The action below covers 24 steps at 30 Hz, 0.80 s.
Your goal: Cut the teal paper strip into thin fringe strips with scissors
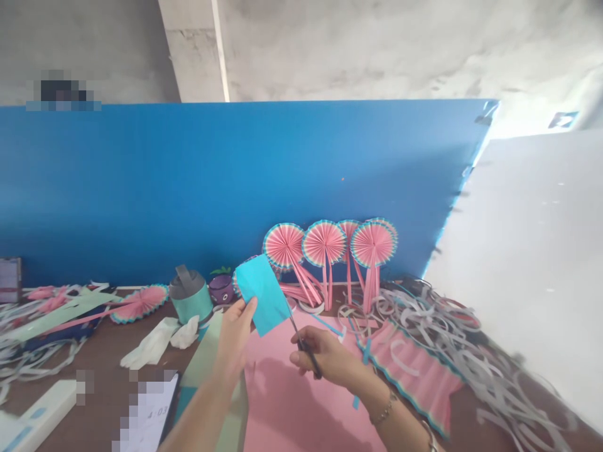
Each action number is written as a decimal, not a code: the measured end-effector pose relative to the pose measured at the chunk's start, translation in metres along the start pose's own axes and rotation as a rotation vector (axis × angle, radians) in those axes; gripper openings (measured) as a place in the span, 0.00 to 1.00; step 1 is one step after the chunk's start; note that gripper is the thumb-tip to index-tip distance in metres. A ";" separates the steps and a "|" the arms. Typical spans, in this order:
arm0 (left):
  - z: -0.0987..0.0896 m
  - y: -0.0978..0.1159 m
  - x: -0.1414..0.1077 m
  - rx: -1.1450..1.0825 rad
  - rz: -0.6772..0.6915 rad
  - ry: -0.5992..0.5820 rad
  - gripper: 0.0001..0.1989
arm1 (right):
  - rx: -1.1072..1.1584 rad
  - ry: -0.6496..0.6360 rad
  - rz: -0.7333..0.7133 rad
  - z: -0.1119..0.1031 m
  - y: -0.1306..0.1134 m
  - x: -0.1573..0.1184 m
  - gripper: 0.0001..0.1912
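A rectangular piece of blue paper (264, 295) is pinched at its lower left edge by my left hand (235, 333), thumb on its front. My right hand (325, 356) has its fingers in the handles of dark scissors (306, 353). The scissor blades point up and left and meet the right edge of the blue paper. Beneath both hands lies a large pink sheet (301, 408), with green sheets (235, 402) to its left. Pink pleated fans (325, 243) with blue scalloped rims and long pink strips stand against the blue partition.
White paper strips (433, 333) heap at the right beside a pleated pink sheet (414, 370). At the left are a teal cup (191, 298), a purple pot (221, 289), crumpled tissues (155, 342), a phone (151, 414) and another fan (141, 302). The blue partition (188, 182) borders the table's back.
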<state>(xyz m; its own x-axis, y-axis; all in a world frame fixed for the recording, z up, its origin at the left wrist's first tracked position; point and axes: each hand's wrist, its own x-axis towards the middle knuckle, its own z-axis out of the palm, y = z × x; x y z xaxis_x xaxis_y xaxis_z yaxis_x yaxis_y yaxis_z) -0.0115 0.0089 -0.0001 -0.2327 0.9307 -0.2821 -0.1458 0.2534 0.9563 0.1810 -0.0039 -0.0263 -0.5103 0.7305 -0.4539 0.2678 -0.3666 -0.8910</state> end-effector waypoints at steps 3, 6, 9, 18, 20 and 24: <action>0.001 -0.002 -0.001 0.002 -0.023 -0.030 0.24 | -0.031 0.036 0.005 0.002 0.001 0.001 0.33; 0.002 -0.003 -0.001 -0.017 -0.029 -0.039 0.24 | -0.045 0.048 0.023 0.002 0.001 0.000 0.32; 0.003 -0.002 -0.003 -0.004 -0.023 -0.042 0.25 | -0.055 0.054 0.022 0.002 0.001 0.000 0.31; 0.004 0.000 -0.004 0.024 -0.030 0.013 0.27 | -0.062 0.045 0.020 0.001 0.000 0.000 0.32; 0.004 0.002 -0.005 0.023 -0.031 0.008 0.27 | -0.062 0.050 0.021 0.001 0.001 0.000 0.32; 0.004 0.001 -0.004 0.016 -0.026 0.005 0.27 | -0.064 0.044 0.009 0.001 0.002 0.001 0.33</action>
<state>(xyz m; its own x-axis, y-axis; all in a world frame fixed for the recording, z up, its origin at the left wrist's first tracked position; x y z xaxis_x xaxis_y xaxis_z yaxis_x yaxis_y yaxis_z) -0.0065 0.0064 0.0026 -0.2342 0.9224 -0.3072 -0.1367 0.2816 0.9498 0.1805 -0.0046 -0.0286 -0.4714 0.7527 -0.4597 0.3242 -0.3368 -0.8840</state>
